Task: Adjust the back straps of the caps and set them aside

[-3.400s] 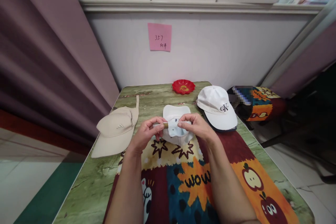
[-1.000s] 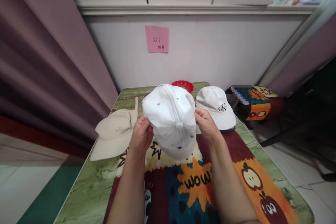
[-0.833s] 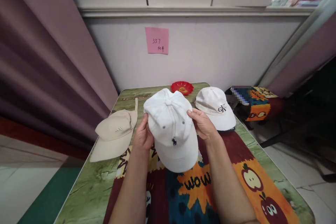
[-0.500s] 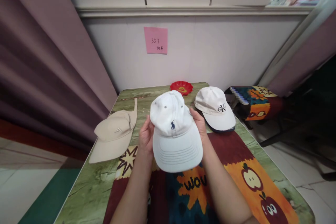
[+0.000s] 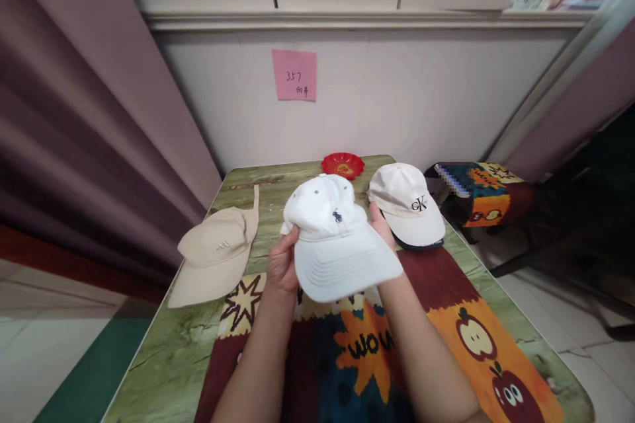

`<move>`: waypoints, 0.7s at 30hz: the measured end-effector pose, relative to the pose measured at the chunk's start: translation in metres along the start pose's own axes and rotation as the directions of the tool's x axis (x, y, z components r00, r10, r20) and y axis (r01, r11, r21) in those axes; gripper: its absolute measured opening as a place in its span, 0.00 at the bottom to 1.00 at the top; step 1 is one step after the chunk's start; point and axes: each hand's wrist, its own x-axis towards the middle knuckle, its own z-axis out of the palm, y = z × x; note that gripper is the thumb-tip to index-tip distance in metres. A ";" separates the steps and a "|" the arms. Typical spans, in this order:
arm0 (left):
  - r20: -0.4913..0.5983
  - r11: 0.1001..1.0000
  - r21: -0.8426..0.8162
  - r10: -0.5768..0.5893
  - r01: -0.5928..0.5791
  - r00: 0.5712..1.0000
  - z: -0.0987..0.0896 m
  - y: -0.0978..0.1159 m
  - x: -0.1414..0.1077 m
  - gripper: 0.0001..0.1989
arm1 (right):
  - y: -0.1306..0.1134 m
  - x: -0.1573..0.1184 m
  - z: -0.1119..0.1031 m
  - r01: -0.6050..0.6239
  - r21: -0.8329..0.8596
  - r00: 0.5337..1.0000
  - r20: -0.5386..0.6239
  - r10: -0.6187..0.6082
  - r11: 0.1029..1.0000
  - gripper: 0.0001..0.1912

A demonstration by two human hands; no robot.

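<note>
A white cap (image 5: 327,211) with a small dark blue logo is held up above the table, its brim tilted toward the lower right. My left hand (image 5: 283,261) grips its left edge, thumb on top. On the other side my right hand (image 5: 381,228) supports the cap, its fingers partly hidden behind it. A beige cap (image 5: 215,251) lies at the table's left, its strap sticking up at the back. At the right, a cream cap (image 5: 407,201) with black letters rests on a dark cap (image 5: 421,246), of which only an edge shows.
A red scalloped dish (image 5: 342,164) sits at the back of the green marbled table (image 5: 173,337). A colourful patterned mat (image 5: 446,291) covers the table's middle and front. Behind stands a wall with a pink note (image 5: 295,76). A cloth-covered stool (image 5: 489,195) stands beyond the right edge.
The white cap has turned in my hands, its brim swinging right and lifting somewhat. My left thumb now shows on the cap's edge. The other caps have not moved.
</note>
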 end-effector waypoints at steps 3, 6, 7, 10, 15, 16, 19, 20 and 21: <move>-0.106 0.992 -0.051 0.106 -0.112 0.989 -0.002 0.009 0.004 0.21 | 0.001 -0.003 0.016 -0.019 0.082 1.000 -0.021 0.021 0.996 0.40; -0.247 0.932 -0.056 0.335 -0.358 0.909 -0.006 0.019 0.009 0.19 | -0.004 -0.014 0.041 -0.013 0.301 0.999 -0.036 0.025 0.954 0.38; -0.277 0.906 -0.043 0.394 -0.421 0.876 -0.007 0.022 0.010 0.19 | -0.007 -0.018 0.048 -0.024 0.361 0.999 -0.026 0.036 0.932 0.38; -0.312 0.860 -0.001 0.485 -0.510 0.817 -0.011 0.027 0.011 0.19 | -0.012 -0.026 0.062 -0.054 0.412 0.995 -0.052 0.082 0.910 0.30; -0.275 0.861 0.069 0.502 -0.504 0.820 -0.004 0.022 0.012 0.20 | -0.006 -0.022 0.054 0.059 0.221 0.973 -0.231 -0.007 0.973 0.18; -0.262 0.874 0.073 0.482 -0.481 0.836 -0.001 0.020 0.012 0.20 | -0.006 -0.020 0.049 0.103 0.199 0.965 -0.258 -0.050 0.974 0.19; -0.129 0.955 0.107 0.289 -0.277 0.949 0.008 0.016 0.007 0.19 | -0.013 -0.014 0.035 0.269 0.168 0.923 -0.327 -0.203 0.948 0.20; -0.058 0.975 0.147 0.178 -0.168 0.982 0.011 0.016 0.005 0.19 | -0.017 -0.013 0.030 0.331 0.160 0.899 -0.354 -0.259 0.930 0.21; 0.006 0.977 0.203 0.064 -0.064 0.998 0.013 0.016 0.002 0.20 | -0.022 -0.012 0.023 0.394 0.150 0.868 -0.385 -0.313 0.907 0.21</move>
